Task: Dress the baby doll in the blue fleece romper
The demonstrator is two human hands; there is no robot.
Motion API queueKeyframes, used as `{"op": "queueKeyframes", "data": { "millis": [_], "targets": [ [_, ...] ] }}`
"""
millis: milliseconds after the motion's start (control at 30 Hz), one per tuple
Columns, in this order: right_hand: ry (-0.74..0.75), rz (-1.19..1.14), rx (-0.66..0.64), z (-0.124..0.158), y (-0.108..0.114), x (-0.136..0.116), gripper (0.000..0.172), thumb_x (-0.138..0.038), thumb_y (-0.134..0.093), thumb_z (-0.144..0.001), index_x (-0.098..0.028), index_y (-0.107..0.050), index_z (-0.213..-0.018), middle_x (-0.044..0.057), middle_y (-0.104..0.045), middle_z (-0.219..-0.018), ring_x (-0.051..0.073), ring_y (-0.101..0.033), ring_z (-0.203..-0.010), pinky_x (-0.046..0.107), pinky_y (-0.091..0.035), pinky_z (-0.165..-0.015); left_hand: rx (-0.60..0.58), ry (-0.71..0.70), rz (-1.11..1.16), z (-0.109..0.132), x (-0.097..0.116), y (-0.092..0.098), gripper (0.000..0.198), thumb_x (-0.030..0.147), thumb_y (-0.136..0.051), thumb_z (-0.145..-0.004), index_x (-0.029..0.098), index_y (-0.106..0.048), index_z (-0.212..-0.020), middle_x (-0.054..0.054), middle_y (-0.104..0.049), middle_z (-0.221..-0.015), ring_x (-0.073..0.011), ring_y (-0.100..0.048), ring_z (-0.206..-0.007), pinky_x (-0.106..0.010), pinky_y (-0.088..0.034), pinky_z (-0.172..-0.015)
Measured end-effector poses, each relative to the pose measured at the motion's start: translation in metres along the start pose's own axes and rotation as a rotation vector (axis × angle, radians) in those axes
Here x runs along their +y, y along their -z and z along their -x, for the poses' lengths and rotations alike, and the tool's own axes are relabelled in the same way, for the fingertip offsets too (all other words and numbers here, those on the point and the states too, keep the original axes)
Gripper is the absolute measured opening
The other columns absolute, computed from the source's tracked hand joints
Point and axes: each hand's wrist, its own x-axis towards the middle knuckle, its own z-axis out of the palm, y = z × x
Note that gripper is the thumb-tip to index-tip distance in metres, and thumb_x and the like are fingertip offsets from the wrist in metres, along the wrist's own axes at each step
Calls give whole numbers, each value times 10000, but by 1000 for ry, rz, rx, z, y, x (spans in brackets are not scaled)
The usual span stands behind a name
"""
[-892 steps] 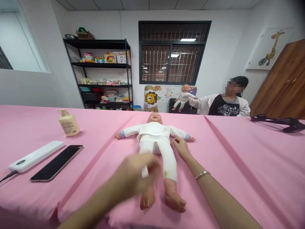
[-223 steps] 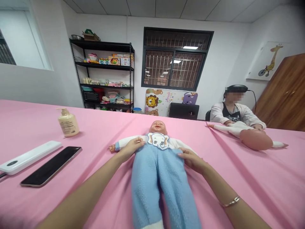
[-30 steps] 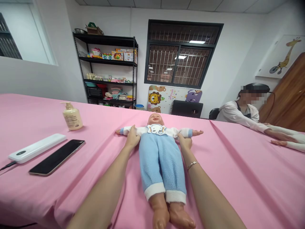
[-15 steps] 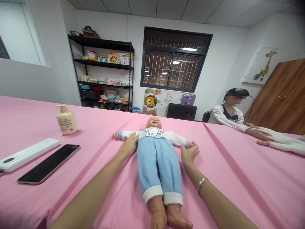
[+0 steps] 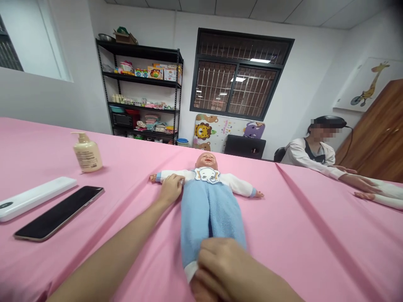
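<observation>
The slender bare left forearm point(image 5: 107, 251) is being extended inward from the lower left of the view, and the pale bare left hand point(image 5: 171, 189) is being held low with the palm turned down, its fingers point(image 5: 178, 181) being kept together and lightly curved. The pale bare right hand point(image 5: 220, 268) is being held far nearer the camera at the bottom centre, with its back turned upward and its fingers point(image 5: 209, 260) being curled downward into a closed grip. The bare right forearm point(image 5: 267, 285) is being angled in from the bottom edge, right of centre.
</observation>
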Motion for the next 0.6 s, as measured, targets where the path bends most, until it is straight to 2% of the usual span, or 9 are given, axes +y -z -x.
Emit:
{"op": "queueKeyframes", "data": {
  "millis": [100, 167, 233, 300, 400, 433, 467, 533, 600],
  "targets": [
    [131, -9, 26, -8, -9, -8, 274, -309, -356, -942, -168, -420, -716, -17, -498, -725, 94, -408, -633, 223, -282, -577, 6, 10, 60, 0, -2, 0, 243, 153, -388, -789, 175, -598, -909, -76, -591, -952, -244, -521, -916, -376, -397, -834],
    [119, -89, 26, -14, -9, -8, 255, -343, -397, -929, -176, -451, -745, -32, -512, -737, 84, -424, -640, 207, -299, -590, 9, 16, 131, 0, -2, 1, 226, 190, -376, -807, 173, -585, -892, -74, -593, -942, -238, -524, -912, -370, -398, -832],
    [35, -203, 70, -17, -3, 4, 244, -355, -445, -906, -180, -488, -742, -35, -526, -734, 83, -444, -656, 196, -323, -621, -20, 31, 243, 1, -1, 3, 210, 243, -372, -826, 172, -565, -873, -64, -596, -910, -225, -534, -878, -352, -407, -810],
    [-117, -273, 259, -19, 4, 32, 255, -359, -436, -898, -174, -518, -743, -12, -541, -746, 105, -468, -704, 215, -353, -679, -113, 37, 368, 2, 2, 5, 203, 308, -382, -835, 176, -536, -847, -42, -593, -841, -206, -541, -800, -328, -419, -755],
    [-422, -219, 707, -18, 8, 95, 285, -385, -392, -881, -154, -551, -828, 58, -573, -861, 172, -496, -831, 293, -380, -761, -256, 31, 510, 4, 8, 8, 209, 365, -408, -815, 177, -497, -791, -16, -558, -747, -185, -516, -712, -301, -425, -682],
    [-501, -215, 809, -16, 6, 117, 306, -395, -386, -868, -144, -559, -884, 80, -576, -932, 194, -499, -898, 316, -385, -791, -280, 32, 552, 5, 10, 9, 194, 356, -422, -798, 176, -491, -772, -14, -547, -735, -182, -507, -708, -298, -428, -675],
    [-551, -233, 828, -14, 2, 137, 337, -409, -390, -852, -134, -561, -946, 97, -569, -1003, 213, -492, -958, 335, -388, -818, -299, 35, 596, 6, 12, 10, 172, 338, -439, -775, 174, -489, -762, -15, -542, -737, -181, -504, -715, -298, -433, -678],
    [-565, -353, 774, -9, -6, 168, 407, -456, -403, -832, -128, -558, -1017, 106, -563, -1067, 226, -492, -1006, 353, -383, -865, -340, 43, 684, 6, 13, 11, 140, 301, -477, -731, 168, -492, -774, -22, -553, -765, -182, -513, -745, -301, -447, -696],
    [-545, -500, 676, -4, -11, 185, 452, -524, -428, -809, -126, -576, -964, 95, -596, -972, 221, -534, -903, 332, -418, -787, -384, 46, 751, 5, 11, 10, 155, 283, -508, -703, 163, -500, -800, -34, -574, -801, -188, -530, -784, -307, -457, -719]
  ]
}}
